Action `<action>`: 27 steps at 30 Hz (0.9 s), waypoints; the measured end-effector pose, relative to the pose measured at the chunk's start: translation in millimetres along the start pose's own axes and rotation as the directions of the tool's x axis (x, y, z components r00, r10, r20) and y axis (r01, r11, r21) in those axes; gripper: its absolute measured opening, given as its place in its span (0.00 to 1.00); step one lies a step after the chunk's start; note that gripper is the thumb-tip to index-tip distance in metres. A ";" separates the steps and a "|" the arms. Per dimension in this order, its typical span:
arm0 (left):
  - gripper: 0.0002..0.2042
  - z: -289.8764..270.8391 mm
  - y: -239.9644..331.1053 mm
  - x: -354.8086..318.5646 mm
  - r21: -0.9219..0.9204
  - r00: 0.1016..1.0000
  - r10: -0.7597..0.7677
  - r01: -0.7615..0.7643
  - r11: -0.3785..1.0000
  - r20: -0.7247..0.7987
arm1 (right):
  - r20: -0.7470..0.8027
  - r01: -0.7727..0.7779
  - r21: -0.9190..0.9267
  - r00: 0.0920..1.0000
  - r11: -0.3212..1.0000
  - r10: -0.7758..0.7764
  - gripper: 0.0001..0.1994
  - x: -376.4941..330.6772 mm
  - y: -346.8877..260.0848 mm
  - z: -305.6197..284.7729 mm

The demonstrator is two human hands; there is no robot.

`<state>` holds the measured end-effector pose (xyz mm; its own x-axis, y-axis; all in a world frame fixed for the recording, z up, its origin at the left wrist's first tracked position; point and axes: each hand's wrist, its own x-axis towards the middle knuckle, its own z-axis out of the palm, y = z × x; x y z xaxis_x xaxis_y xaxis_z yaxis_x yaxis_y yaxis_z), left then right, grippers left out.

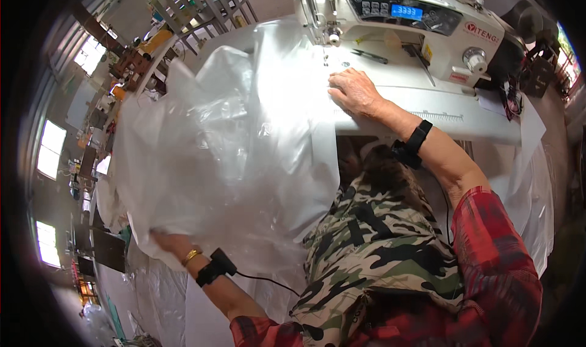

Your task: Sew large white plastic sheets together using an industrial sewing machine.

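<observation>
A large sheet of clear plastic film point(232, 145) billows over the left side of a white sewing machine table point(427, 112). My right hand point(354, 91) lies flat on the film's edge, close to the needle area point(332, 38) of the white sewing machine point(427, 23). Down at the lower left, my left hand point(168, 242) reaches under the film and grips its lower edge; the fingers are mostly hidden by the plastic. Both wrists carry a black strap device.
Scissors point(369, 55) and a thin tool lie on the machine bed behind my right hand. The machine's panel has a blue display point(407, 11). A metal rack point(201, 5) stands at the back left. More plastic sheeting point(152, 292) is piled low on the left.
</observation>
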<state>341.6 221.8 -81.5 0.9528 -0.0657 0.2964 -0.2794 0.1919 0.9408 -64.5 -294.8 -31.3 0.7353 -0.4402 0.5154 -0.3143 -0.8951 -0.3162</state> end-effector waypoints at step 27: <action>0.16 319.7 59.3 -48.8 0.264 0.431 0.126 -0.730 0.630 0.893 | 0.451 -0.489 0.862 0.860 0.132 0.239 0.11 -98.1 -156.7 35.8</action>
<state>240.6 -76.7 12.4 0.2696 -0.8791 0.3931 -0.9032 -0.0892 0.4199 -65.9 -108.9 -60.7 0.8280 -0.5606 0.0086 0.1169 0.1577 -0.9805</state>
